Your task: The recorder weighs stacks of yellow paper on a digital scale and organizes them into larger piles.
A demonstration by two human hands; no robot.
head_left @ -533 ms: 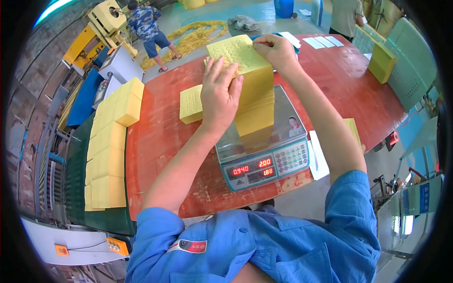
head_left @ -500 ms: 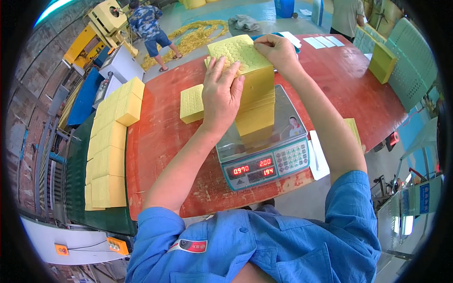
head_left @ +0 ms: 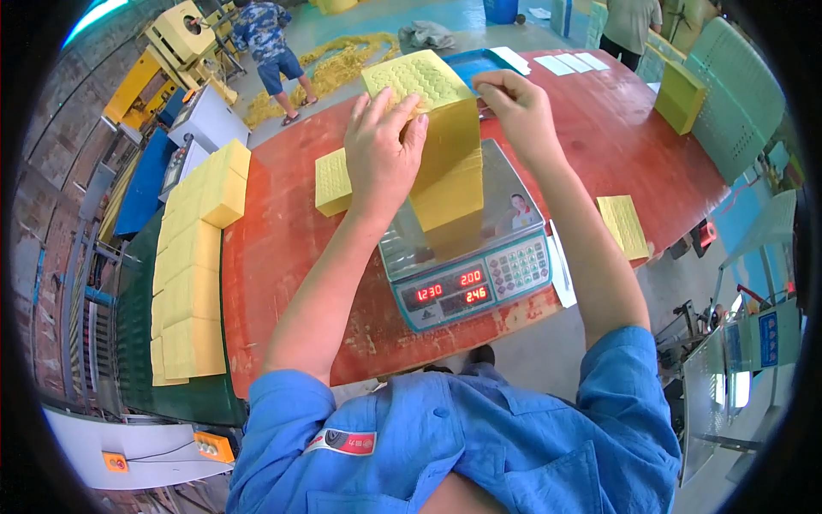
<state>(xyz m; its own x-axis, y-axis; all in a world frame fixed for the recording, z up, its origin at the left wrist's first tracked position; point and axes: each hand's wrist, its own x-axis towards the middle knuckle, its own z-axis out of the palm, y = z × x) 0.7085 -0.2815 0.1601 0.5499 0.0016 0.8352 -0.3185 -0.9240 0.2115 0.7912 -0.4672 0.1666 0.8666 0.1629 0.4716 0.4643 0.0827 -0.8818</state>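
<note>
A tall stack of yellow sheets with an embossed pattern on top (head_left: 449, 154) stands on the metal pan of a digital scale (head_left: 473, 278). My left hand (head_left: 384, 150) lies against its near left corner, fingers spread over the top edge and thumb along the side. Just right of the stack, apart from it, my right hand (head_left: 520, 107) is raised with thumb and fingertips pinched together; whatever may be between them is too small to make out. Red digits glow on the scale's display. A shorter yellow stack (head_left: 333, 182) sits left of the scale, partly behind my left hand.
Yellow blocks (head_left: 195, 278) line a green surface at left. On the red table (head_left: 295, 283) lie a blue tray (head_left: 484, 62), white papers (head_left: 571, 63) and a yellow sheet (head_left: 622, 227). A yellow block (head_left: 681, 98) leans at right. Two people (head_left: 264, 43) stand beyond the table.
My right hand has drawn away from the stack's top corner to the right. My left hand stays on the stack. The scale's digits have changed, and the view has shifted slightly.
</note>
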